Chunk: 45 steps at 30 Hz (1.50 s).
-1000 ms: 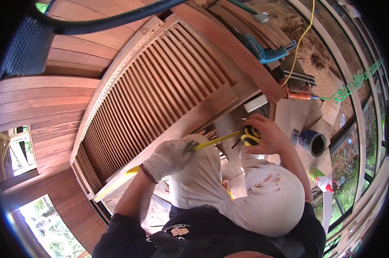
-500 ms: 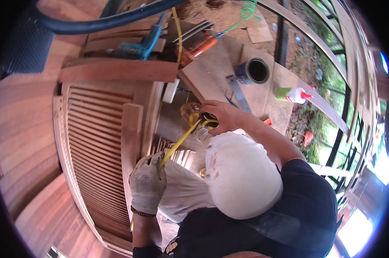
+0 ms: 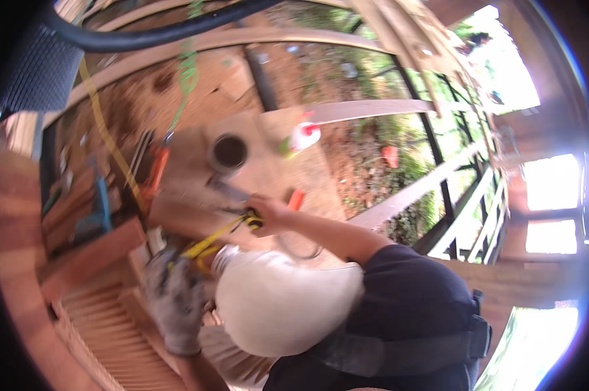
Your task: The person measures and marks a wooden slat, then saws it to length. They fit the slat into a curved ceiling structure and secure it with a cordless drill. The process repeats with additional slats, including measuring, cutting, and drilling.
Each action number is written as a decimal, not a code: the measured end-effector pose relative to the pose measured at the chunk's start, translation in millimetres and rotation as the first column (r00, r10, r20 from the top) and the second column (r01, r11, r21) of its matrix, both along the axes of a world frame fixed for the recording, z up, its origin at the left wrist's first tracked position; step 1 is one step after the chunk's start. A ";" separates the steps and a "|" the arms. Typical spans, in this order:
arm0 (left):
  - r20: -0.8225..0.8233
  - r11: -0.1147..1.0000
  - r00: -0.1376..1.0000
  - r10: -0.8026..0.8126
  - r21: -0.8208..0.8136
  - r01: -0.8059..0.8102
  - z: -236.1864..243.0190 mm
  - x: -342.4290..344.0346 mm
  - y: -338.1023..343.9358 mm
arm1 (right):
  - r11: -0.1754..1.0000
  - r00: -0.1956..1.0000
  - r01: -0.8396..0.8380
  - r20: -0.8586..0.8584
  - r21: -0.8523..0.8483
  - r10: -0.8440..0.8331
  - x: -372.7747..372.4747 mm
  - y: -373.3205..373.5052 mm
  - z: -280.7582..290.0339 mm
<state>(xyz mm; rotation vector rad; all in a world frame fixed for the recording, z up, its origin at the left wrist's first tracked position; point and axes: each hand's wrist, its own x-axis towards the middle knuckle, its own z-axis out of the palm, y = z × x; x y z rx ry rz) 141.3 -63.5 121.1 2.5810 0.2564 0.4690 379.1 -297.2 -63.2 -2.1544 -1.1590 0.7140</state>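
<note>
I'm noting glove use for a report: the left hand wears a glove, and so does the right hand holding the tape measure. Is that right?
Not quite: the head view shows the right hand is bare. It does hold the tape measure, and the left hand is gloved, as you said.

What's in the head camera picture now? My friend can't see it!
A bare right hand grips a black and yellow tape measure, its yellow blade out toward the gloved left hand, which is blurry. Beyond, a round can and a white bottle with a red tip sit on a brown board. A slatted wooden panel is at lower left.
</note>
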 end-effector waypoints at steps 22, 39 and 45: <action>-0.373 0.490 0.487 0.790 -0.094 -0.866 -149.2 -177.3 63.8 | 0.867 0.774 0.061 0.572 -0.494 0.272 -5.8 -154.4 -83.7; -0.336 0.488 0.489 0.805 -0.094 -0.868 -150.4 -182.4 63.5 | 0.819 0.760 -0.080 0.498 -0.568 0.419 37.7 -118.3 -79.6; -0.248 0.507 0.590 0.768 -0.328 -0.797 -168.2 -191.7 66.3 | 0.704 0.825 -0.246 0.237 -0.667 0.513 44.7 -92.3 -53.6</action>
